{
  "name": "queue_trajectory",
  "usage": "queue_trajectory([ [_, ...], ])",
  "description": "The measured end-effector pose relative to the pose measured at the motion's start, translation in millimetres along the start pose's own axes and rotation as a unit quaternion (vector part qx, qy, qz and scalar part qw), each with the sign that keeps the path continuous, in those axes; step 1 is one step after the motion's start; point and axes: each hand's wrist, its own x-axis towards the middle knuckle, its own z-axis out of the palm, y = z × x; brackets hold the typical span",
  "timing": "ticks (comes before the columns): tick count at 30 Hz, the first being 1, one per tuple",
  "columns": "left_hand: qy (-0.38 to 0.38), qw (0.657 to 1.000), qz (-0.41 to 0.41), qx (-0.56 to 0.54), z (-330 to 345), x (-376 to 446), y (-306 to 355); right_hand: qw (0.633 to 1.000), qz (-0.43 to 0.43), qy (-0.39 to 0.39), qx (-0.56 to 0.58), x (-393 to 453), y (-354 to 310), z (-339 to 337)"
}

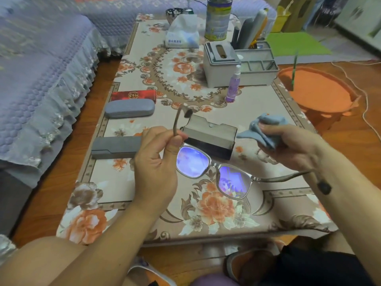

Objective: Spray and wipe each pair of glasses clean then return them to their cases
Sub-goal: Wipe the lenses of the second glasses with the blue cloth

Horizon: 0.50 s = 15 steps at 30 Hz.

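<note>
1. This is a home living room, seen from a seat at a low table (268, 112).
2. The table wears a floral cloth in beige and orange, a household covering.
3. A sofa (41, 65) with a quilted lilac cover and lace frill runs along the left and far sides.
4. The floor (51, 203) is warm wooden boarding.
5. Everyday clutter sits on the table: a tissue pack (182, 34), a tall tin (218, 18) and a grey desk organiser (239, 65).
6. An orange plastic stool (315, 91) stands just beside the table.
</note>
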Motion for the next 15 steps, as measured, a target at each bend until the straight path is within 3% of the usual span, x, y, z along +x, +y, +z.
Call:
queue_trajectory([
  [8, -0.021, 0.998, 0.051, 0.03, -0.7, 2.1, -6.4, 0.997, -0.049, 0.027, -0.052, -9.3, -17.1, -14.7],
  [11, -0.057, 0.976, 0.174, 0.118, -11.8, 8.7, -8.3, 0.992, -0.089, 0.009, -0.09, -16.7, -31.1, -22.0],
  [15, -0.103, 0.899, 0.359, 0.229, -8.9, -0.5, -13.7, 0.973, -0.155, -0.001, -0.172, -22.5, -46.2, -28.9],
])
